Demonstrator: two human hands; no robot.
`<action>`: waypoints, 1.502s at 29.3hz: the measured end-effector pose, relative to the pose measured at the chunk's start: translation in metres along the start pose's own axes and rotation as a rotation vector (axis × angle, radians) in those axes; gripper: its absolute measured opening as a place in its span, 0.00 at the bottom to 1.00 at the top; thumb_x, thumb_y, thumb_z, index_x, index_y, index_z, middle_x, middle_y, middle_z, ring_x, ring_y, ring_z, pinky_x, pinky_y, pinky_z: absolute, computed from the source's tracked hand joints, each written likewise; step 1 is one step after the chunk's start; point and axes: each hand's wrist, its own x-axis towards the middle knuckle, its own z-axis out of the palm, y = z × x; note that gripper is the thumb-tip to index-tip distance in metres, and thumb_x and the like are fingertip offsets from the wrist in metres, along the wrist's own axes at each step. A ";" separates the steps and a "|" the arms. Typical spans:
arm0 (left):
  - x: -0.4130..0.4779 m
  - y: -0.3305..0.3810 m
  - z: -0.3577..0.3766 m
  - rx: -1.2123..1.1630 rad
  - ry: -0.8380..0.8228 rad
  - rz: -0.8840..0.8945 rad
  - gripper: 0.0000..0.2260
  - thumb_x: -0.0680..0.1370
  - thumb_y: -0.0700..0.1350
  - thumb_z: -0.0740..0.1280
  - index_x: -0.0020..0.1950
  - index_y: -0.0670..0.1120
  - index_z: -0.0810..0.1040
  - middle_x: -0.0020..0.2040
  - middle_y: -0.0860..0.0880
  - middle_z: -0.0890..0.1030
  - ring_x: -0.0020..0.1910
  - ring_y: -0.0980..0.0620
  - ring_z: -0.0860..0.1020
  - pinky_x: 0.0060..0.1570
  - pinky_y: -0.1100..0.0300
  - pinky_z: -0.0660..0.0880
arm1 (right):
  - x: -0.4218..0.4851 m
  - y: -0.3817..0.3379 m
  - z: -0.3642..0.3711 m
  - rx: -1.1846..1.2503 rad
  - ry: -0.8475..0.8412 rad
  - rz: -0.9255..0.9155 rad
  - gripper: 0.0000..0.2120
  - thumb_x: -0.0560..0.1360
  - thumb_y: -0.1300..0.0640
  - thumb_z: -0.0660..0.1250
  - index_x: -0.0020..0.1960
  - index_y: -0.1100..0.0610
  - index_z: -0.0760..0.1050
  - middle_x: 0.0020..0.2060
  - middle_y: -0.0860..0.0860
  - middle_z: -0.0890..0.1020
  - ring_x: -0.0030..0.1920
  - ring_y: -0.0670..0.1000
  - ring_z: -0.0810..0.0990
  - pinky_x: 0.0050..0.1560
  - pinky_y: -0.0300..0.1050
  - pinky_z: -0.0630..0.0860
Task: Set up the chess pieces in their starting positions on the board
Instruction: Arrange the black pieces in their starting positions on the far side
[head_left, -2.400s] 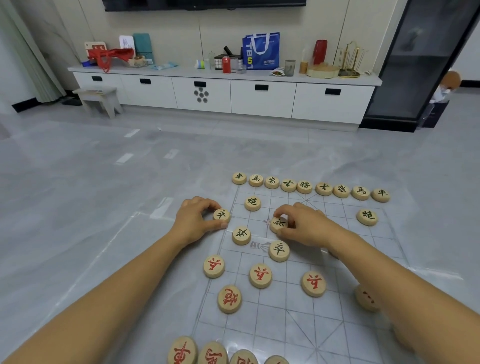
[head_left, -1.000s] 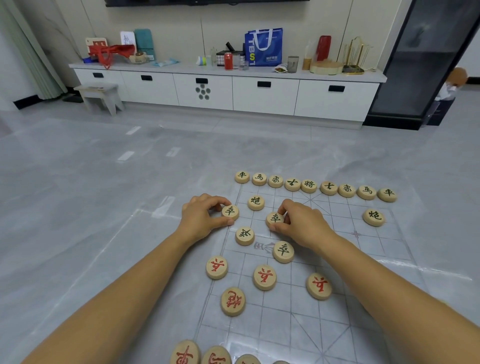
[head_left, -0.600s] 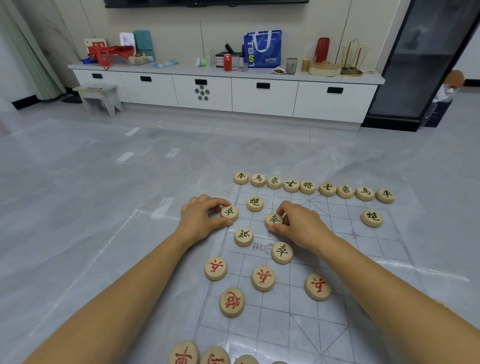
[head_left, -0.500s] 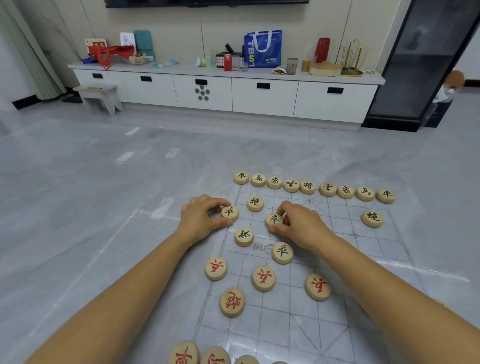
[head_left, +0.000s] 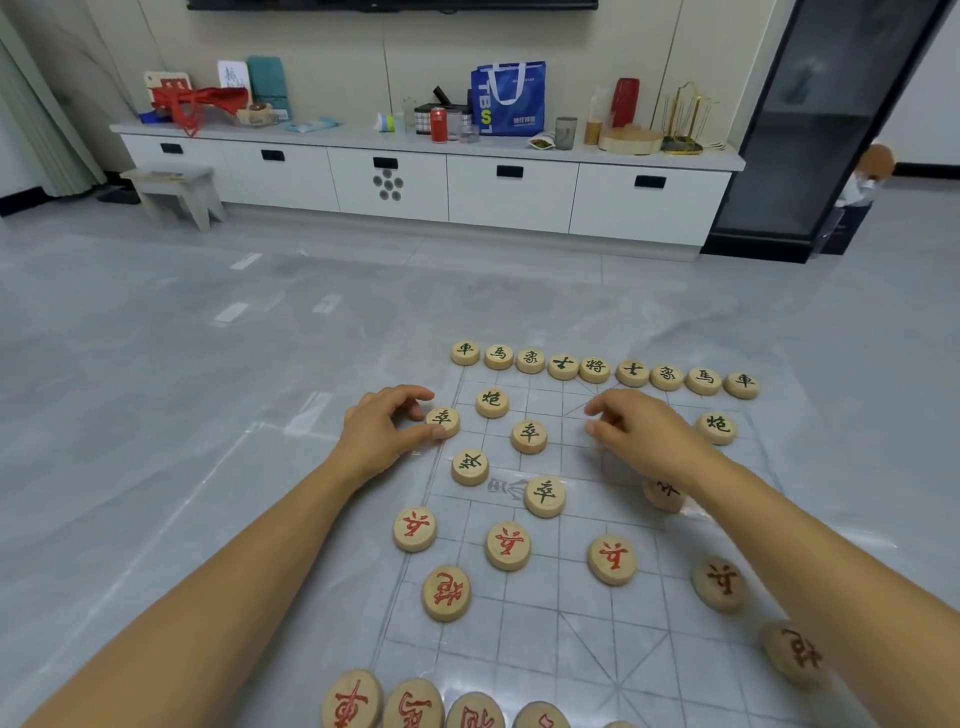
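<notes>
A clear plastic chess board (head_left: 597, 613) lies on the grey floor, with round wooden pieces on it. Dark-lettered pieces form a row (head_left: 595, 370) along its far edge, and two dark pieces (head_left: 491, 402) (head_left: 717, 428) stand one rank closer. My left hand (head_left: 384, 431) pinches a dark piece (head_left: 442, 421) at the board's left edge. My right hand (head_left: 639, 434) hovers over the board's middle, fingers loosely curled, holding nothing. A dark piece (head_left: 529, 435) sits free to its left. Two more dark pieces (head_left: 469, 466) (head_left: 544, 496) lie near the midline. Red pieces (head_left: 508, 545) fill the near half.
A long white cabinet (head_left: 426, 182) with a blue bag (head_left: 508, 98), a red can and other clutter lines the far wall. A small stool (head_left: 174, 195) stands at its left end. A dark glass cabinet (head_left: 831, 130) rises at the right. Grey floor surrounds the board.
My right hand has let go of the dark piece it was pinching and moved to the right. My left hand still holds its piece at the left edge.
</notes>
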 end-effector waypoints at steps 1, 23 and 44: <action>-0.001 0.000 0.000 -0.039 0.000 -0.008 0.15 0.69 0.50 0.73 0.54 0.55 0.75 0.44 0.56 0.77 0.51 0.52 0.73 0.58 0.54 0.68 | -0.004 0.009 -0.006 0.008 0.009 0.008 0.12 0.78 0.54 0.60 0.60 0.55 0.73 0.48 0.49 0.76 0.48 0.48 0.73 0.53 0.45 0.70; -0.046 0.083 0.031 0.446 -0.305 0.332 0.20 0.72 0.52 0.70 0.62 0.52 0.75 0.59 0.51 0.74 0.60 0.53 0.66 0.56 0.62 0.61 | -0.049 0.063 -0.018 -0.169 -0.111 0.005 0.22 0.71 0.47 0.69 0.63 0.48 0.70 0.50 0.48 0.71 0.48 0.48 0.73 0.51 0.41 0.71; -0.018 0.129 0.089 0.540 -0.402 0.376 0.18 0.77 0.38 0.61 0.66 0.49 0.70 0.64 0.49 0.72 0.59 0.47 0.72 0.56 0.53 0.72 | -0.077 0.135 -0.039 -0.025 0.195 0.270 0.22 0.71 0.49 0.70 0.62 0.54 0.72 0.49 0.49 0.70 0.48 0.50 0.73 0.50 0.44 0.71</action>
